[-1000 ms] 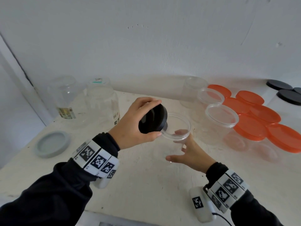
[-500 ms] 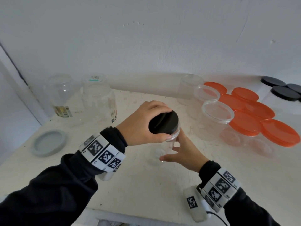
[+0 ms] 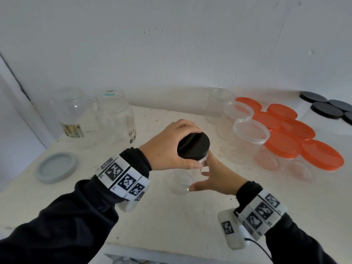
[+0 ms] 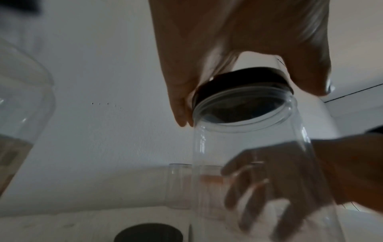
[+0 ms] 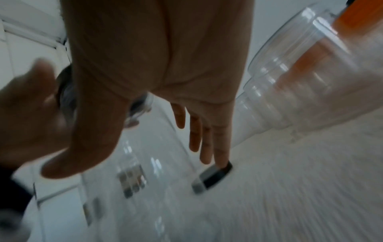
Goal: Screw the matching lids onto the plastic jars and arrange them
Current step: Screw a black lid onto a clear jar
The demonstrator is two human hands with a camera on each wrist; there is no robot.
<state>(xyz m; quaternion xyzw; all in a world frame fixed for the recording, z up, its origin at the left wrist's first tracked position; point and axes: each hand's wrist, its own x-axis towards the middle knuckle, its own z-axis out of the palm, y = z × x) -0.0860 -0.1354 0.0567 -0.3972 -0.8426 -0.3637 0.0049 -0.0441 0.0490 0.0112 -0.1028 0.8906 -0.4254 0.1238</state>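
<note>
A black lid (image 3: 193,145) sits on the mouth of a clear plastic jar (image 3: 181,184) standing mid-table. My left hand (image 3: 167,149) grips the lid from above and the left, fingers curled round its rim. In the left wrist view the lid (image 4: 244,78) sits slightly tilted on the jar's threaded neck (image 4: 244,117). My right hand (image 3: 215,174) holds the jar's body from the right, thumb in front and fingers wrapped behind. Those fingers show through the clear wall (image 4: 259,188). The right wrist view is blurred, showing the right hand (image 5: 155,65) against the jar (image 5: 145,180).
A grey lid (image 3: 57,167) lies at the left. Two big clear jars (image 3: 114,117) stand upturned at the back left. Open clear jars (image 3: 249,134), orange-lidded jars (image 3: 304,145) and black-lidded jars (image 3: 327,109) crowd the right. A dark round thing (image 4: 148,232) lies beyond the jar.
My left hand brought the tilted black lid down from beside the rim onto the jar's mouth. My right hand closed round the jar's body and keeps hold of it.
</note>
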